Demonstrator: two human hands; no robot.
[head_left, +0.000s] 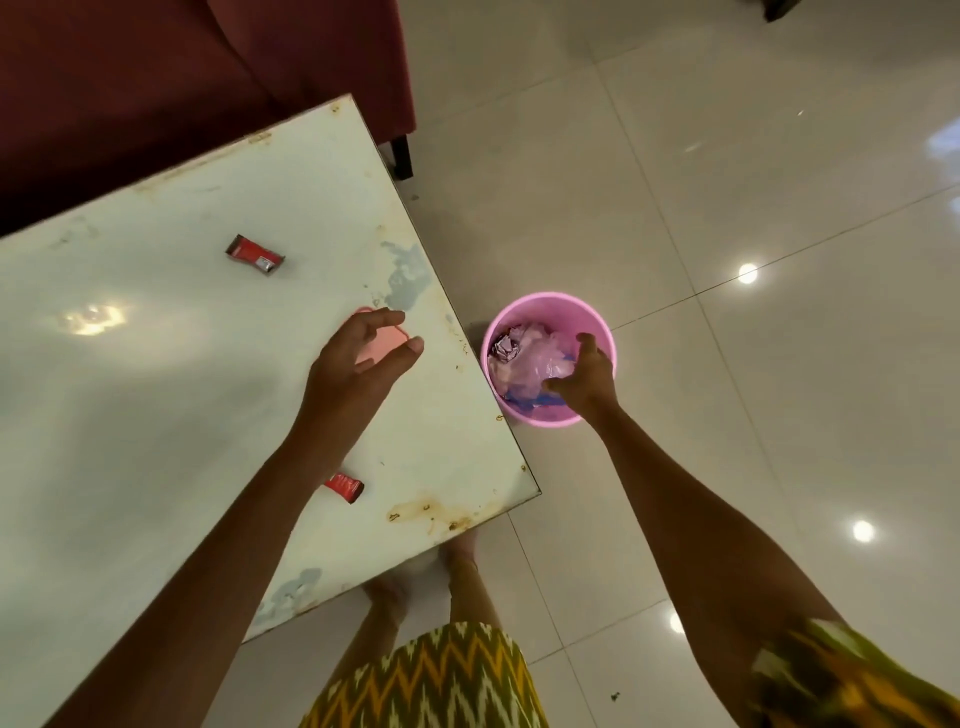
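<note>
A pink bin (548, 306) stands on the floor beside the table's right edge, holding crumpled wrappers and a pinkish plastic bag (540, 358). My right hand (584, 382) hovers over the bin's near side with fingers spread and nothing in it. My left hand (358, 358) is above the white table (156, 389) with fingers loosely spread over a flat pink object (387, 343); I cannot tell whether it touches it. One red wrapper (255, 253) lies farther back on the table. Another red wrapper (345, 487) lies beside my left forearm.
A dark red sofa (182, 78) stands behind the table. The floor is glossy pale tile (727, 208) with light reflections. My bare feet (415, 582) are at the table's near corner, which is rusty along its edge.
</note>
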